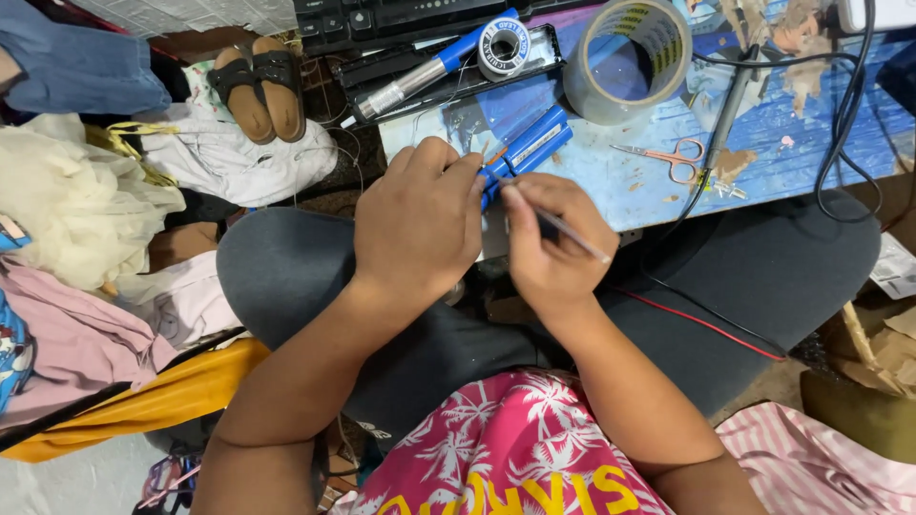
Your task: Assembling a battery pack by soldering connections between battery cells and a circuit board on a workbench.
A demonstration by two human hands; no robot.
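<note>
My left hand (420,224) grips the near end of a pack of blue cylindrical battery cells (530,148) that lies on the blue work board (811,153). My right hand (553,248) pinches a thin grey metal tool (572,232), its tip touching the cells' end beside my left fingers. Both hands meet at the board's front edge, above my lap in dark trousers.
On the board lie a big roll of clear tape (630,57), small orange-handled scissors (673,157), a solder spool (504,46), a blue-handled soldering iron (434,72) and black cables (844,124). A red wire (706,324) crosses my right knee. Clothes and sandals (258,91) lie on the left.
</note>
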